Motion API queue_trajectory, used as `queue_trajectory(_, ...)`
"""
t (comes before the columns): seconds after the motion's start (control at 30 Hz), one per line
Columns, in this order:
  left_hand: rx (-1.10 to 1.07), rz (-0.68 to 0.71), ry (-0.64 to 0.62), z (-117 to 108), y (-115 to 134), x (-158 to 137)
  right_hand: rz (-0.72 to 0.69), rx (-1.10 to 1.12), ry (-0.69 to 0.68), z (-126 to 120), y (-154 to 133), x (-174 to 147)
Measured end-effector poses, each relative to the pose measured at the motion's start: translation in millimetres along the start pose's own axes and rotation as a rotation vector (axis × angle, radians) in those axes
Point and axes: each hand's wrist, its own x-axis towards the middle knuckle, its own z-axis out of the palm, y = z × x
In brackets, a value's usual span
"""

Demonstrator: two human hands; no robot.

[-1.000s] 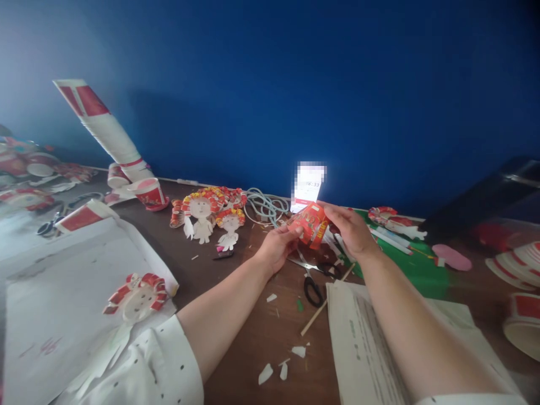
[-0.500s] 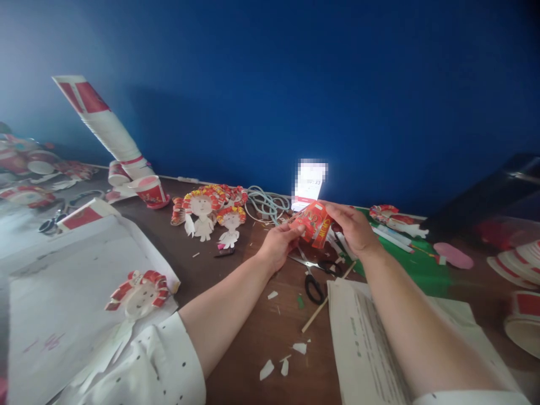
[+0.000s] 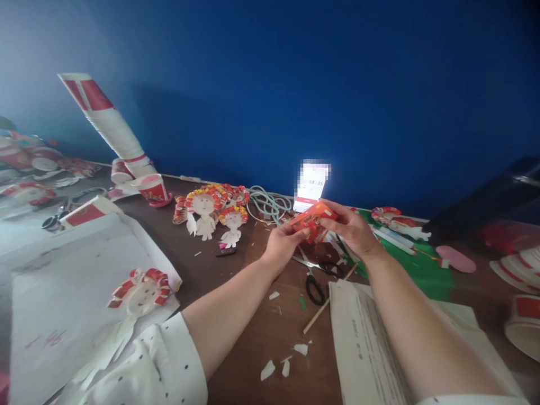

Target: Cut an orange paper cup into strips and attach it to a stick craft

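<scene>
Between both hands is a red printed piece (image 3: 314, 220), flat-looking with orange and yellow marks; whether it is paper or a packet I cannot make out. My left hand (image 3: 282, 246) pinches its left edge, thumb on the face toward me. At its right side, my right hand (image 3: 353, 228) grips it with thumb and fingers. Just below the hands lie scissors (image 3: 315, 288) with black handles, beside a thin wooden stick (image 3: 318, 316). Scraps of white paper (image 3: 268, 370) are scattered nearer to me.
Paper dolls with red and yellow curls (image 3: 205, 211) lie left of a coiled cable (image 3: 270, 203). A lit phone (image 3: 311, 183) leans against the blue wall. Stacked paper cups (image 3: 112, 132) tilt at the left. A notebook (image 3: 363, 343) and green sheet (image 3: 426, 273) lie right.
The red piece has been turned in my hands, its face now tipped flatter. My right thumb has come onto its front. The camera view has shifted slightly.
</scene>
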Motion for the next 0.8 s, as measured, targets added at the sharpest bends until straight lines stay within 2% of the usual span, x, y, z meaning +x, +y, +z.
queue_trajectory(0.33,0.156,0.131,0.02,2.3,0.4,-2.4,0.038,0.094,-0.074,-1.3,-1.5,-3.9)
queue_trajectory(0.8,0.239,0.135,0.02,0.5,-0.1,-2.6,0.009,0.127,-0.092,-3.8,2.5,-2.5)
